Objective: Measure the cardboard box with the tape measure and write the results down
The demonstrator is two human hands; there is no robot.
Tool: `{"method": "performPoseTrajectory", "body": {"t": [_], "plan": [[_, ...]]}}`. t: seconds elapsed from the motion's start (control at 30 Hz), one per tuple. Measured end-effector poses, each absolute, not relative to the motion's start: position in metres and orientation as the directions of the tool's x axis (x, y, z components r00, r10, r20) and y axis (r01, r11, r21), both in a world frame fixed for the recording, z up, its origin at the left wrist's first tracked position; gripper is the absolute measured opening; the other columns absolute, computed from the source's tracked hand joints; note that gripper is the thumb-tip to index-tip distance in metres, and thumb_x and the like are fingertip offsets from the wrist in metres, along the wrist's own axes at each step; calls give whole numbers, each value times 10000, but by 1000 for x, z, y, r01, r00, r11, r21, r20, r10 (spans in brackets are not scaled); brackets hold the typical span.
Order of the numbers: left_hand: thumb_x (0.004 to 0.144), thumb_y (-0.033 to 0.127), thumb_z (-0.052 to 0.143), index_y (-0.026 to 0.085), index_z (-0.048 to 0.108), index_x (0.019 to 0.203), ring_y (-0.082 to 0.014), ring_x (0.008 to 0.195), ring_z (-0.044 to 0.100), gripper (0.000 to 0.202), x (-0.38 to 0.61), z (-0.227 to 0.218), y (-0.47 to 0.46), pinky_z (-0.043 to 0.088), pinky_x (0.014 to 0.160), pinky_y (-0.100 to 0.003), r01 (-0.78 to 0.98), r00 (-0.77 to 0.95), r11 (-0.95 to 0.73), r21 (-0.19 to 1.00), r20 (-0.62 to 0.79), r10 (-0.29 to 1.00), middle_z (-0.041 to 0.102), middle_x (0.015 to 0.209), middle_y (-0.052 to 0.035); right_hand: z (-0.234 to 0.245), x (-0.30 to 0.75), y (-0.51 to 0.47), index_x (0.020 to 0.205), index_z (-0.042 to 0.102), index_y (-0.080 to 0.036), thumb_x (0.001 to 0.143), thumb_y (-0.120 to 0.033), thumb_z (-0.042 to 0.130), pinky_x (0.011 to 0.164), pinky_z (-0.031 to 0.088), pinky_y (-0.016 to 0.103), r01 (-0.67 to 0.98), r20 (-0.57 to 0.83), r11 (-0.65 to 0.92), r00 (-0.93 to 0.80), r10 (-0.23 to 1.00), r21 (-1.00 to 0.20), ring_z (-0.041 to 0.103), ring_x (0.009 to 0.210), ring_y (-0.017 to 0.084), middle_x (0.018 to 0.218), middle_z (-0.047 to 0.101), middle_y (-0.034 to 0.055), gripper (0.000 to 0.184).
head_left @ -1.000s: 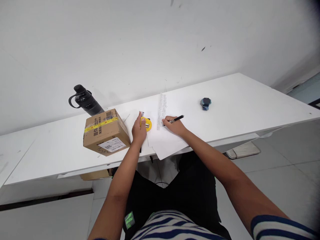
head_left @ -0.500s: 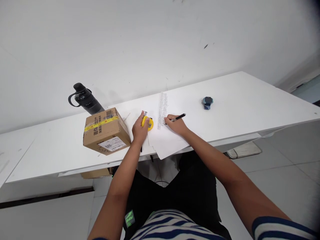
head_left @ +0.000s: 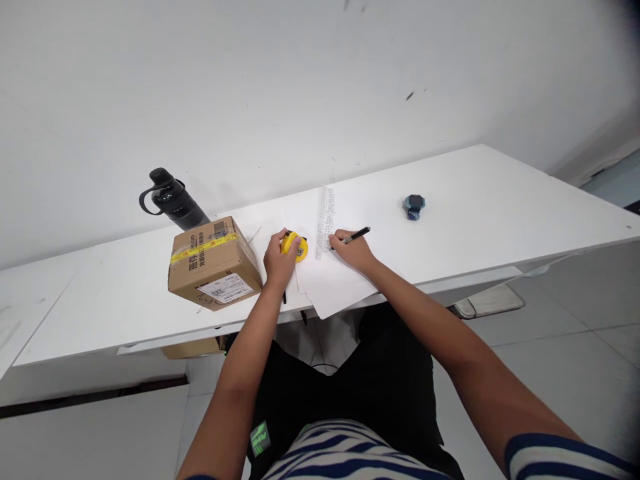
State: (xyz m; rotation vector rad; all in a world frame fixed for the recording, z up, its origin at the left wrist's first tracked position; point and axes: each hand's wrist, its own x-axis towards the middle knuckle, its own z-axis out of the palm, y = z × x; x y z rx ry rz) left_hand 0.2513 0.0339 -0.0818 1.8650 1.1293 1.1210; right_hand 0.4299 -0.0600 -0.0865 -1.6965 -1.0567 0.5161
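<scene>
My left hand (head_left: pixel 279 259) is closed around a yellow tape measure (head_left: pixel 301 249), just right of the cardboard box. In my right hand (head_left: pixel 353 251) is a black pen (head_left: pixel 361 233), its back end pointing up and to the right. That hand rests on a white sheet of paper (head_left: pixel 337 290), beside dense lines of handwriting along the sheet's left part. The pen's tip is hidden by my fingers or too small to make out. Part of a dark thin object (head_left: pixel 285 297) shows beside my left wrist.
A taped cardboard box (head_left: pixel 215 263) with a shipping label stands at the left on the white table (head_left: pixel 475 200). Behind it is a black bottle (head_left: pixel 175 200) with a carry loop. To the right lies a dark blue watch (head_left: pixel 414 206). A wall runs along the table's back edge.
The silvery tape end that stuck out of the tape measure by my left fingers no longer shows. My right hand and the pen have hardly moved.
</scene>
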Motion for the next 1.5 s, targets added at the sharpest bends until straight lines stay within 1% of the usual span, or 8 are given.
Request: {"method": "performPoseTrajectory", "body": {"t": [0.13,0.23,0.37,0.5,0.63,0.87,1.13,1.5], "plan": [[814,536,669,287,602,1231,-193,934,656,490,252,-82,34,531,824,-334,340,246,-362,868,289,925,675,1226,-44,-85,429,-60,560,276,-237,825,-394,518,561,265,307,412,147,-104,535,832,-905,345,553,138,542,315,-45,391],[804,519,685,291,576,1236,-194,937,655,500,252,-80,33,526,827,-334,348,238,-368,862,298,924,670,1211,-49,-86,430,-60,565,314,-236,831,-414,514,574,282,307,420,142,-91,492,859,-903,385,566,142,551,365,-42,378],[806,504,686,283,563,1174,-180,905,654,447,252,-79,32,518,808,-320,364,224,-381,850,317,922,674,1158,-37,-87,431,-60,558,272,-233,829,-401,509,564,271,303,413,146,-110,540,829,-904,358,548,134,535,330,-46,397],[832,497,651,283,581,1117,-159,836,635,363,252,-79,31,516,758,-300,375,256,-405,834,326,910,671,1125,-18,-87,431,-61,556,382,-232,830,-437,515,582,315,299,412,153,-69,481,863,-908,428,586,148,559,446,-30,367],[868,447,610,287,582,1153,-165,884,639,327,251,-78,31,516,803,-304,359,270,-415,836,332,904,664,1127,-23,-84,431,-62,568,425,-236,830,-458,505,605,350,304,399,169,-78,547,820,-914,471,624,168,571,490,-15,352],[900,311,560,277,637,1215,-203,1093,614,326,251,-71,30,471,987,-332,359,325,-495,791,391,861,638,1210,-52,-82,430,-62,590,462,-241,820,-489,514,633,389,313,387,168,-85,576,800,-918,528,685,194,593,542,1,343],[938,361,519,274,650,1239,-201,1147,599,340,250,-73,30,448,1039,-324,360,351,-518,776,402,846,619,1226,-58,-81,430,-63,575,458,-237,831,-452,519,648,389,319,373,144,-107,584,799,-922,543,680,189,638,590,4,340],[961,412,489,263,620,1242,-199,1157,593,344,248,-76,31,455,1029,-323,331,348,-519,789,409,844,611,1228,-71,-89,432,-60,607,465,-244,841,-511,511,644,402,316,413,171,-105,579,797,-905,544,702,202,609,569,5,358]]}}
